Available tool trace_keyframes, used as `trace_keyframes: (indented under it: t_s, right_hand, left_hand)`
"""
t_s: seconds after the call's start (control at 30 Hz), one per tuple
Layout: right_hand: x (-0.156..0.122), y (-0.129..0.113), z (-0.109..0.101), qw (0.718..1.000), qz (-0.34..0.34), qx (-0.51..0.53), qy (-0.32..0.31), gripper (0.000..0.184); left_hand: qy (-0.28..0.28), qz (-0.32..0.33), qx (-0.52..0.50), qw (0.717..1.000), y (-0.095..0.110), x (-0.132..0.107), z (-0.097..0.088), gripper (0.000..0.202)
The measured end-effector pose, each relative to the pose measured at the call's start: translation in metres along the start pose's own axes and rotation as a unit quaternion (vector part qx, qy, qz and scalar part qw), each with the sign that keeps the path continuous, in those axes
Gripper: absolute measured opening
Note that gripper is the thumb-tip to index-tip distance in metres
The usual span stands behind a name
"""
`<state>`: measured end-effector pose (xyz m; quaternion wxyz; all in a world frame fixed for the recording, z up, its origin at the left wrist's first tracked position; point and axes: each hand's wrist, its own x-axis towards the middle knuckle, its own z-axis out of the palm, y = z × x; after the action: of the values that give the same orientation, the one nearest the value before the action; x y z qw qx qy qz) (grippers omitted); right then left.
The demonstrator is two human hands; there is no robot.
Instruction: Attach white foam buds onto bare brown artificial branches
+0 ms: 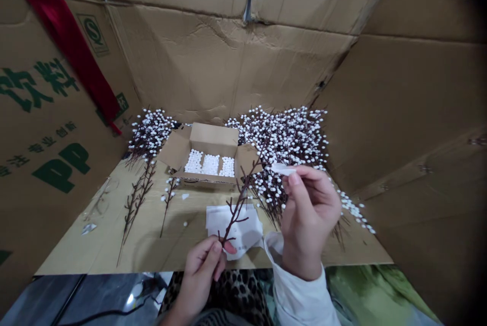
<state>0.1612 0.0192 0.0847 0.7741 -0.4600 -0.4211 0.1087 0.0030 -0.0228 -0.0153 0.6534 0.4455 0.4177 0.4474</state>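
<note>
An open cardboard box (213,138), flaps folded outward, packed with clumps of small white beads (209,164). The left hand (201,275) closed in a narrow pinch on a thin brown twig (236,212), bare, forked and knobbly, held upright above a crumpled sheet of white paper (234,229). The right hand (309,217) pinching a flat white scrap (283,169) between thumb and fingertips. On both sides of the box, heaps of dark branches (285,151) thick with white beads, lying on a corrugated cardboard sheet (95,234), with a few sparse, nearly bare twigs (137,204) nearer the hands.
</note>
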Motion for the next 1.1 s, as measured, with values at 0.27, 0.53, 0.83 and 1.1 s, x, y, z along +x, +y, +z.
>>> trace_keyframes:
  t_s: [0.27,0.53,0.83,1.1]
  right_hand:
    - [0.004,0.006,0.006,1.0,0.0,0.001,-0.015,0.004]
    - [0.006,-0.002,0.003,0.999,0.016,0.032,0.007,0.004]
    - [0.005,-0.001,0.003,1.0,-0.003,0.014,-0.012,0.003]
    - [0.007,-0.005,0.002,0.999,-0.02,0.039,0.003,0.004]
  left_hand:
    - [-0.007,0.007,0.002,1.0,0.001,0.002,-0.001,0.056]
    - [-0.01,0.003,0.001,1.0,0.001,0.001,-0.002,0.056]
    - [-0.015,0.006,-0.003,1.0,-0.001,0.001,-0.003,0.056]
    - [-0.013,0.019,0.01,1.0,-0.001,0.0,-0.003,0.057]
